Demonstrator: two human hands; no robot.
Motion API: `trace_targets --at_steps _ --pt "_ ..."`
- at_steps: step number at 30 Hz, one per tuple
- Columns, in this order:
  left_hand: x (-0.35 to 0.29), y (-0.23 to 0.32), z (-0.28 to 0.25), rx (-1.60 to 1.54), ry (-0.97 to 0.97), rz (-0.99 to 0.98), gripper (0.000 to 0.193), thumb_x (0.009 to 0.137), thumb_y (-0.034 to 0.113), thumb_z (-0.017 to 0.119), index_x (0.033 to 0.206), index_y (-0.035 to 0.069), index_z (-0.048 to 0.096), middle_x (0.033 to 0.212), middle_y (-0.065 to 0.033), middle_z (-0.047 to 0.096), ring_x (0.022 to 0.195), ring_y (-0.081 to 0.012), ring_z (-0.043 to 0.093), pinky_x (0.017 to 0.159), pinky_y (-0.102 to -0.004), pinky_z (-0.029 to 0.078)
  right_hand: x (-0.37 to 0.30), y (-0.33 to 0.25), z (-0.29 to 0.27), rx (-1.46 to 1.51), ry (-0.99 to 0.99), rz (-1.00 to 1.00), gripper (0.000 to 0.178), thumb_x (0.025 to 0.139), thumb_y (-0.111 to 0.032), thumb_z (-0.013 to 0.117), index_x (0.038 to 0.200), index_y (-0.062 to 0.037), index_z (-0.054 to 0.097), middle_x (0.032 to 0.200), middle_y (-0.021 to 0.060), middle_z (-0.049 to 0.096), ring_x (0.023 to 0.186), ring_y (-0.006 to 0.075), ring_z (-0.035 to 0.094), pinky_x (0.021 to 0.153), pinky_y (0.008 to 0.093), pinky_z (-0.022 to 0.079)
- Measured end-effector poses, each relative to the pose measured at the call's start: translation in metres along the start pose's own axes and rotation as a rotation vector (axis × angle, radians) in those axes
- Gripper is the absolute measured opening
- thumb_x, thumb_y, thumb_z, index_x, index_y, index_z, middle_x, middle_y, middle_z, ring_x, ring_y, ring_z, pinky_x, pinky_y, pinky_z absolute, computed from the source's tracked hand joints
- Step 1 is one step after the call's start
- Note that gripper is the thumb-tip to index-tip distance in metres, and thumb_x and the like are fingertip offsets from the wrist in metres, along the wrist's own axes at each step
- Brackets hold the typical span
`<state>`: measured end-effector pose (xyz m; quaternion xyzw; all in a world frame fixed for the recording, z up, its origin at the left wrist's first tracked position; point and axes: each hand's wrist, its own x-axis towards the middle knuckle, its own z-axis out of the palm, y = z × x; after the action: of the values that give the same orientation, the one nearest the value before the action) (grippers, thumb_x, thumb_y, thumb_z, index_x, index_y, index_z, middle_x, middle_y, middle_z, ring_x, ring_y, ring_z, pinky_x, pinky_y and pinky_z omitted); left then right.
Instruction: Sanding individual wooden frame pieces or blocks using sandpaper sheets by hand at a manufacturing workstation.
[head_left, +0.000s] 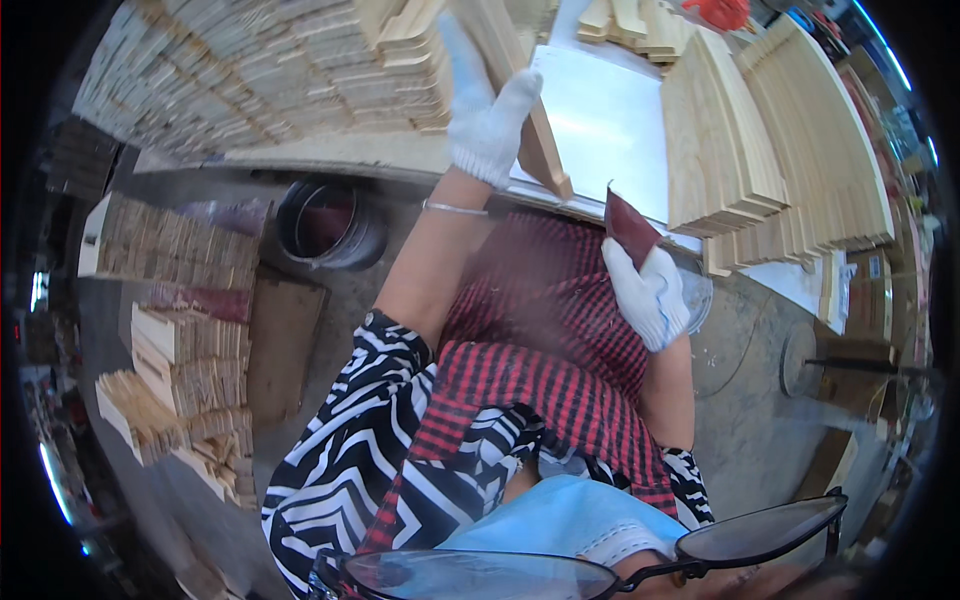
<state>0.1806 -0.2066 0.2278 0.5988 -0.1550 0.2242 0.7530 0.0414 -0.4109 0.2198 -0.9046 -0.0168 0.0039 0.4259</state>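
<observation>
My left hand (pixel 490 125), in a white knit glove, grips a long pale wooden board (pixel 541 150). The board stands tilted over the edge of the worktable, its near end pointing toward me. In my right hand (pixel 650 295), gloved as well, is a folded piece of dark red sandpaper (pixel 631 228), pinched between thumb and fingers. This hand is held in front of the table edge, to the right of the board and apart from it. Beneath both lies a white sheet (pixel 605 130) on the tabletop.
Tall stacks of wooden boards (pixel 260 75) fill the table's left side. More curved boards (pixel 725 140) stand at its right. A black bucket (pixel 330 225) is on the floor below the table, with piled wood pieces (pixel 185 345) farther left. Cardboard boxes (pixel 868 295) stand at the far right.
</observation>
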Motion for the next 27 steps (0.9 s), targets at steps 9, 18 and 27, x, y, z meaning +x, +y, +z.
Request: trace_targets --at_steps 9,18,27 --pt "-0.043 -0.018 -0.025 0.42 -0.542 -0.14 0.084 0.073 0.008 0.079 0.144 -0.001 0.035 0.115 -0.0122 0.061 0.109 -0.025 0.058 0.097 -0.0333 0.046 0.047 0.047 0.008 -0.133 0.041 0.15 0.039 0.093 -0.033 0.056 0.111 0.0007 0.064 0.09 0.0191 0.07 0.088 0.0315 0.068 0.08 0.0389 0.05" --pt "-0.062 -0.006 -0.021 0.401 -0.614 0.349 0.035 0.072 0.007 0.074 0.106 0.006 0.068 0.103 -0.0118 0.068 0.096 -0.0294 0.066 0.084 -0.0388 0.053 0.077 0.09 0.092 -0.098 0.031 -0.334 0.058 0.094 -0.027 0.048 0.149 -0.0138 0.034 0.098 0.0241 0.068 0.091 0.0421 0.067 0.08 0.0468 0.053" --pt "0.009 -0.03 0.019 0.293 -0.157 -0.368 0.043 0.079 0.022 0.079 0.111 -0.002 0.065 0.1 -0.0072 0.072 0.086 -0.0132 0.066 0.078 -0.0301 0.054 0.075 0.043 0.037 0.006 0.197 -0.16 0.051 0.097 -0.028 0.045 0.145 -0.0108 0.038 0.095 0.0285 0.066 0.09 0.0457 0.064 0.082 0.0501 0.05"
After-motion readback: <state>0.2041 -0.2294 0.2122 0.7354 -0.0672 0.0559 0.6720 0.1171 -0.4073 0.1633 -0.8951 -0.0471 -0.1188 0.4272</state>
